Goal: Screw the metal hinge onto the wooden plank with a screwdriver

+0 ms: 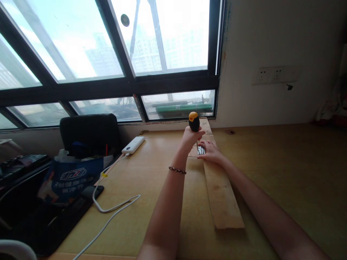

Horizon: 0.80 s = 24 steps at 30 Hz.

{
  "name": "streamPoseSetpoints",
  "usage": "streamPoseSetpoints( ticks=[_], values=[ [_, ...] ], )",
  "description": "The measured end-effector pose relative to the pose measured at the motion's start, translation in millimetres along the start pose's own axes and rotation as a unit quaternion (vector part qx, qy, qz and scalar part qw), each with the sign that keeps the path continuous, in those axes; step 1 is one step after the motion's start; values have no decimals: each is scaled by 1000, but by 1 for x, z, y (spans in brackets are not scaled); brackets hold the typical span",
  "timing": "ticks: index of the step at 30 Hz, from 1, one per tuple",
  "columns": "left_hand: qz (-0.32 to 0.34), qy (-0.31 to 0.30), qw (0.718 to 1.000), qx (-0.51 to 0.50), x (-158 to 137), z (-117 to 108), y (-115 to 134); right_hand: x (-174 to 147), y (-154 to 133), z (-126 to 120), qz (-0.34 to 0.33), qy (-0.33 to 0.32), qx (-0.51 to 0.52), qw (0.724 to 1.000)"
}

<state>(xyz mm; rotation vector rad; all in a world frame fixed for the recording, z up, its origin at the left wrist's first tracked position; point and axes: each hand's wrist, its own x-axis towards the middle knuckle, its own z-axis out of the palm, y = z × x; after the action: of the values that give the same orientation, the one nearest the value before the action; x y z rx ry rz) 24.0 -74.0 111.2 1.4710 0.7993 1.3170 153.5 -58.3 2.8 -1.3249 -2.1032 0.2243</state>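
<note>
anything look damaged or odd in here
Yes: the wall edge beside the window frame looks ragged and blotchy, unlike the plainer wall beyond. A small dark object juts below the socket panel; I can't identify it.

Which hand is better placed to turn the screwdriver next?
Probably the left hand: its grip is already around the upright screwdriver. The right hand has its fingers at the edges of the small metal piece just below, so it seems better suited to steadying that.

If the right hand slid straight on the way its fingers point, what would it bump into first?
Most likely the small metal piece, which the right hand seems to hold between thumb and fingers; one view leaves depth unclear.
</note>
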Motion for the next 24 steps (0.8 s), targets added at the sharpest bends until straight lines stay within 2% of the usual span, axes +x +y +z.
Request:
streamPoseSetpoints(
  ticks=[7,24],
  values=[
    [13,-12,999,-43,-1,-4,3,-1,0,-1,-2,0,0,1000],
    [14,-21,1000,-18,3,-3,-6,0,-1,-1,2,-1,-9,1000]
  ],
)
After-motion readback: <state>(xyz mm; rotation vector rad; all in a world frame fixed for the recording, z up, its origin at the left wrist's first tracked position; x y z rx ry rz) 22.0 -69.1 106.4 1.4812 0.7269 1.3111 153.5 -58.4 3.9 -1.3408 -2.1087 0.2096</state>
